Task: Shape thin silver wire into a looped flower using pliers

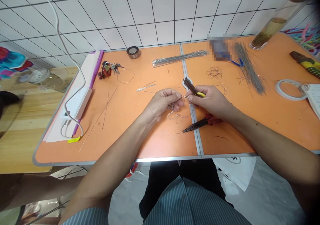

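Observation:
My left hand (163,101) is closed in a pinch on a bent piece of thin wire (176,114), whose loops hang down onto the orange table (130,118). My right hand (208,100) is closed around yellow-handled pliers (191,87), their dark jaws pointing up and left, close to the wire at my left fingertips. A second pair of pliers with red handles (200,123) lies on the table just under my right wrist.
A bundle of straight wires (178,58) lies at the back, another bundle (250,72) at the right. Finished wire flowers (214,72), a tape roll (132,52), keys (108,68), a wire ring (125,76), a white power strip (80,95) and a glass tube (272,25) stand around.

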The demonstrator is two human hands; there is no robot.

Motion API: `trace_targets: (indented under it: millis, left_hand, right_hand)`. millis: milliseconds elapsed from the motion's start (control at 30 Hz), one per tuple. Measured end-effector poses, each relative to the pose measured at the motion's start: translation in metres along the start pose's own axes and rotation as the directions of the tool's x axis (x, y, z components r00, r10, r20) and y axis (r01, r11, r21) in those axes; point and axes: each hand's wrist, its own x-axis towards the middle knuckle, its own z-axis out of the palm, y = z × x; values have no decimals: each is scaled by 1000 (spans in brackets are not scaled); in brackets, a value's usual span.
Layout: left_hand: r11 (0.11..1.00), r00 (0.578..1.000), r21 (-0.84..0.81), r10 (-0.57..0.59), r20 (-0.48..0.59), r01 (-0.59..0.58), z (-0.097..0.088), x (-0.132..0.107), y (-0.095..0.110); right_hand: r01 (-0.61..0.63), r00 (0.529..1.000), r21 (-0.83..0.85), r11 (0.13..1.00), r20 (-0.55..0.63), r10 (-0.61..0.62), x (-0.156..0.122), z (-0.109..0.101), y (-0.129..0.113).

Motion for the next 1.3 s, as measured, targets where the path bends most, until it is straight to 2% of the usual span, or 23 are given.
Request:
trace_targets:
  millis: [433, 733, 933, 1200, 1300]
  left_hand:
    - [999, 999, 37, 27, 26, -28, 3, -4, 1]
    - [995, 997, -73, -65, 53, 68, 2, -2, 4]
    - [986, 986, -129, -88, 140, 106, -3, 1, 4]
    - [979, 970, -187, -31, 241, 78, -8, 2, 3]
    - [980, 971, -178, -42, 235, 86, -7, 2, 3]
  right_hand:
    - [17, 1000, 27, 999, 5, -18, 1, 1, 2]
    - [0, 1000, 72, 997, 18, -1, 3, 2, 3]
    - [-16, 1000, 118, 993, 26, 13, 2, 1, -1]
    - [-40, 998, 164, 986, 60, 30, 1, 1, -3]
    - [-27, 998, 167, 986, 64, 16, 2, 0, -2]
